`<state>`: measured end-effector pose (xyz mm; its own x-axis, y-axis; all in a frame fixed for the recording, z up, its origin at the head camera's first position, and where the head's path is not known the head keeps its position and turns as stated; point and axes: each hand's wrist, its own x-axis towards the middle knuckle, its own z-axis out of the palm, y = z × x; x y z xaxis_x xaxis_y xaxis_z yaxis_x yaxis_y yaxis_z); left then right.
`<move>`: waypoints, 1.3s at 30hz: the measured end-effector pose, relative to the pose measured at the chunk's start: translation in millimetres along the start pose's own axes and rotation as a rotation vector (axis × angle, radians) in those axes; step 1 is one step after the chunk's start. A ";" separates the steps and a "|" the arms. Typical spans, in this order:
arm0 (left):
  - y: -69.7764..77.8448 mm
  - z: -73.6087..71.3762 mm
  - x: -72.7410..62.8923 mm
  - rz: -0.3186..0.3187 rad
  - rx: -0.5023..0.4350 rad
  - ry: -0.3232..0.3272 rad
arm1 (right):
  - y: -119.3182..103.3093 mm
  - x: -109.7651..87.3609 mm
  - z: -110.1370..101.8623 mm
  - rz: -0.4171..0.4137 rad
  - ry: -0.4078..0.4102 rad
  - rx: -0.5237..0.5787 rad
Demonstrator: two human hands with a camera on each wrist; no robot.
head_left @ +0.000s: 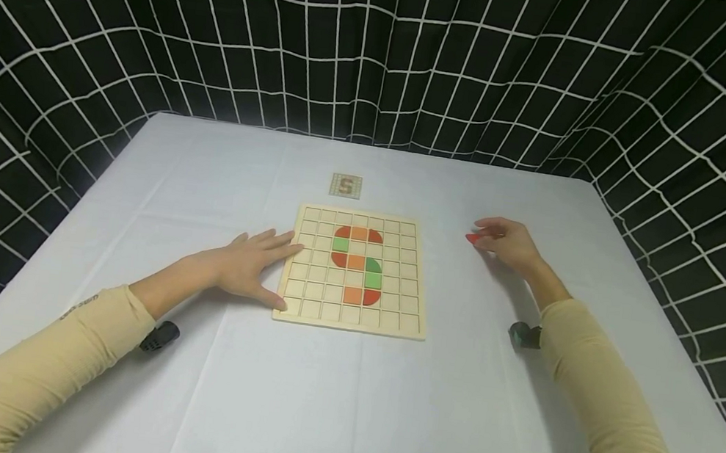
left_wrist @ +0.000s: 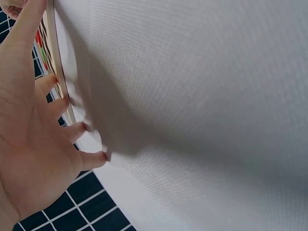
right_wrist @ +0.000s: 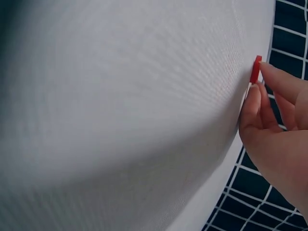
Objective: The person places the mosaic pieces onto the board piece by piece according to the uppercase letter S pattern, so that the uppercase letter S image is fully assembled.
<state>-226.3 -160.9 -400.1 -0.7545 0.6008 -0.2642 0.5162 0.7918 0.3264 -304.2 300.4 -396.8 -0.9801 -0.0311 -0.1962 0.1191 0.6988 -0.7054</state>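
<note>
A square wooden grid board (head_left: 393, 318) lies mid-table, with red, orange and green tiles set in its cells in an S-like shape. My left hand (head_left: 246, 262) rests at the board's left edge with fingers spread; thumb and forefinger touch its rim. In the left wrist view the left hand (left_wrist: 38, 130) lies along the board's side (left_wrist: 57, 57). Right of the board, my right hand (head_left: 509, 243) pinches a small red tile (head_left: 472, 238) between thumb and fingers. The red tile (right_wrist: 256, 70) shows edge-on in the right wrist view, close over the cloth.
A small card (head_left: 346, 185) with a brown S pattern lies behind the board. Dark wrist devices sit under both forearms, the left one (head_left: 160, 336) and the right one (head_left: 524, 335). White cloth (head_left: 291, 403) covers the table; a black curtain (head_left: 355, 48) with white grid lines surrounds it.
</note>
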 end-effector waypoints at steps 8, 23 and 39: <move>-0.9 0.7 1.3 0.002 0.005 0.001 | -0.9 0.2 3.1 -0.003 0.012 -0.026; 0.0 1.0 1.2 -0.004 0.008 0.002 | -0.9 2.0 3.1 -0.032 -0.018 -0.036; -0.5 1.9 0.5 0.015 0.004 0.016 | -8.8 10.8 12.6 -0.047 0.020 -0.063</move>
<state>-226.2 -160.8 -402.1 -0.7532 0.6104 -0.2451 0.5287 0.7835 0.3264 -313.9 284.9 -401.3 -0.9874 -0.0507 -0.1498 0.0635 0.7406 -0.6689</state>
